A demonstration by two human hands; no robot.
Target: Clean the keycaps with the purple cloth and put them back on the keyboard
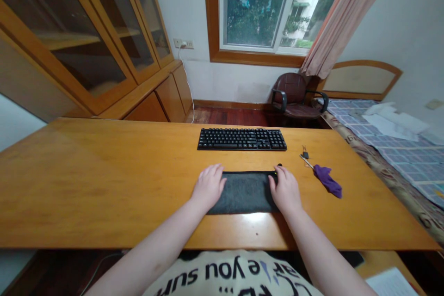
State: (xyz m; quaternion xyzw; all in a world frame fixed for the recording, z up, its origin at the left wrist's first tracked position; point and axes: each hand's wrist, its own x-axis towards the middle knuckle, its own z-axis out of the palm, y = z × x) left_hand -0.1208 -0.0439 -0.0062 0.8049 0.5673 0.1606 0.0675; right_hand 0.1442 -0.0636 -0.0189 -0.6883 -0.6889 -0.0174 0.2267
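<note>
A flat, dark grey cloth pouch [248,192] with a black top edge lies on the wooden desk in front of me. My left hand [209,187] is at its left end, thumb on the cloth and fingers along the outer side. At the opposite end my right hand [286,189] holds the top right corner. A small black piece [279,165] pokes out beside those fingers; its kind is unclear. Just beyond the pouch a black keyboard [242,139] lies flat, apart from both hands.
To the right on the desk [104,185] lie a purple cloth [328,180], a thin stick-like item [306,162] and a small black clip [305,153]. Past the desk stand an office chair [294,90], a bed [398,143] and a glass-door cabinet [138,81].
</note>
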